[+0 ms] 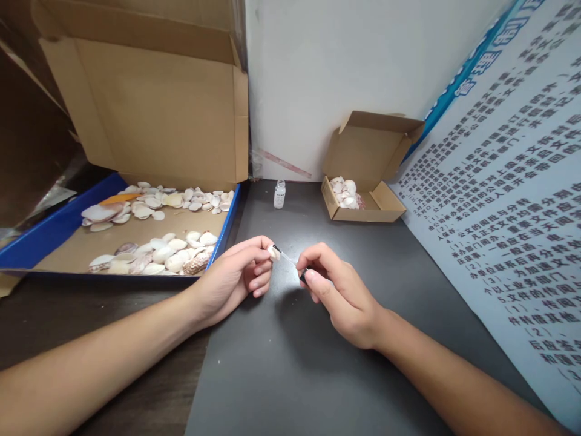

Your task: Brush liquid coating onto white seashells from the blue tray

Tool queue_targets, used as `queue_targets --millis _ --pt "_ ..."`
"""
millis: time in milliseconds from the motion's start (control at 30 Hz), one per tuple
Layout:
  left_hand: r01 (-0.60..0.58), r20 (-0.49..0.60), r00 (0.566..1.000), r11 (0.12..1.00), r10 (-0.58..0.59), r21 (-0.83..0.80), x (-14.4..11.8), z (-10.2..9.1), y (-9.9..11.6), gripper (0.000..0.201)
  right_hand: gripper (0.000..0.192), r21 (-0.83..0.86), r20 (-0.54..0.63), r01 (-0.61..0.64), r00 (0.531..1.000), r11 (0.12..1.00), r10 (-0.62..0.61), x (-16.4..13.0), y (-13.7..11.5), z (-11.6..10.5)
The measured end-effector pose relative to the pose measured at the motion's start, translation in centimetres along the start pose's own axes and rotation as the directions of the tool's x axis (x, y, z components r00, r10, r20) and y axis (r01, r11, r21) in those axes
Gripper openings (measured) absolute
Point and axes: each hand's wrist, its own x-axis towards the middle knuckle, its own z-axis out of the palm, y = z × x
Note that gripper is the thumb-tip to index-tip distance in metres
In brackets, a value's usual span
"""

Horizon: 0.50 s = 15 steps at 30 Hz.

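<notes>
My left hand (240,275) pinches a small pale seashell (273,253) between thumb and fingertips, above the dark table. My right hand (338,290) grips a thin brush applicator with a black cap (303,275); its clear stem (287,259) runs up-left and its dark tip touches the shell. Both hands hover close together at the centre. A small clear glass bottle (279,194), uncapped, stands farther back near the wall.
A blue-edged tray (229,224) with several seashells lies at left, a big open cardboard box (149,103) behind it. A small open carton (370,203) with shells sits at back right. A printed poster (503,200) leans along the right. Grey mat (290,363) under my hands.
</notes>
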Motion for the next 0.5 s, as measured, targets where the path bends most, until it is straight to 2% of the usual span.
queue_targets --millis 133,333,500 --pt "0.002 0.014 1.000 1.000 -0.003 0.007 -0.02 -0.03 0.04 0.008 0.010 -0.024 -0.010 -0.013 1.000 1.000 0.013 -0.06 0.00 -0.02" --pt "0.005 -0.010 1.000 1.000 -0.005 -0.005 -0.01 0.21 0.15 0.008 0.015 -0.056 0.020 0.059 0.998 0.997 -0.058 0.08 -0.20 -0.08" --pt "-0.002 0.004 1.000 1.000 0.002 0.010 -0.03 0.12 0.09 0.010 0.019 -0.109 0.011 0.026 1.000 0.994 -0.025 0.31 -0.39 -0.09"
